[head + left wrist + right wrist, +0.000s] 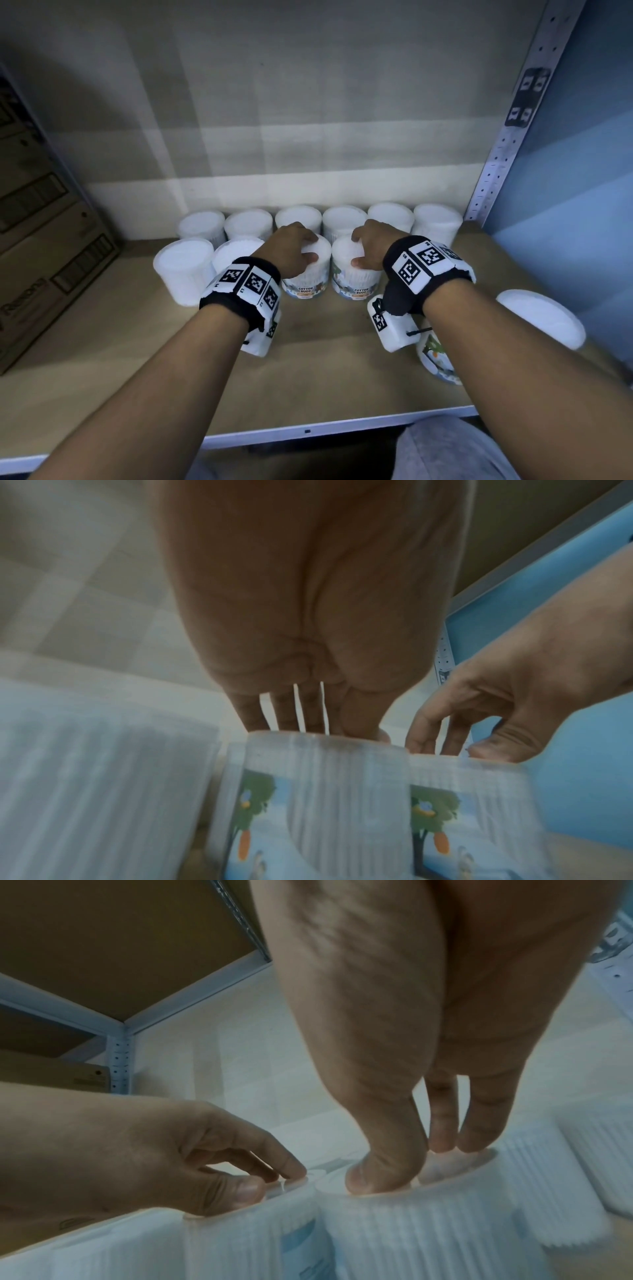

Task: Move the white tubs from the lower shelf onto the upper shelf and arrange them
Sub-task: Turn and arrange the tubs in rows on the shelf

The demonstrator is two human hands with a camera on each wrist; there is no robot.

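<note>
Two white cotton-bud tubs stand side by side in the front row on the wooden shelf [308,370]. My left hand [294,250] grips the lid of the left tub [305,284] from above, fingers over the far rim and thumb at the near rim. My right hand [371,246] grips the right tub [356,284] the same way. The left wrist view shows my left hand [318,727] on its tub [325,791]. In the right wrist view my right hand [411,1161] has its thumb pressed on the rim of its tub [428,1231].
Several tubs [346,221] line the back wall, and two more [185,267] stand left of the held pair. A tub [541,318] sits at the right, another [435,356] under my right wrist. Cardboard boxes [44,240] fill the left; a metal upright [507,137] stands at the right.
</note>
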